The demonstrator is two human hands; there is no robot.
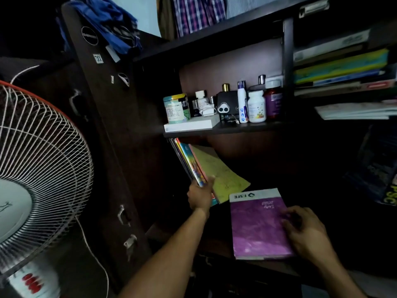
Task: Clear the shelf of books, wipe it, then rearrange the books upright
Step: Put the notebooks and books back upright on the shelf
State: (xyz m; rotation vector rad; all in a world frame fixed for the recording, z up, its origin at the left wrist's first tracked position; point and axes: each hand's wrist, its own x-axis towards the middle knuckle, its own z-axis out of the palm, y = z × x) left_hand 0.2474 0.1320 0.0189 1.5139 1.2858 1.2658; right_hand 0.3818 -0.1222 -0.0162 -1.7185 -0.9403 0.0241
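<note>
The fingers of the left hand (pixel 198 196) were curled round the lower front edges of a leaning row of thin, colourful paperback books (pixel 189 162), gripping them against the left wall of the dark wooden lower shelf (pixel 247 263). The yellow-covered book (pixel 219 173) at the right end of that row tilted outward, its lower corner resting on the shelf floor. The right hand (pixel 305 231) held the right edge of a flat purple softcover book with a white band (pixel 260 224), fingers bent over the cover; the book lay on the shelf floor, near the front edge.

Judged from this layout, the task was in its final stage: several books stood roughly upright, and the purple book remained to be stood beside them. Whether wiping was complete cannot be told.

Open room existed to the right of the leaning row. The upper shelf board (pixel 247 127), carrying bottles and jars (pixel 255 104), limited overhead clearance. A pedestal fan (pixel 40 166) stood well left of the cabinet.
</note>
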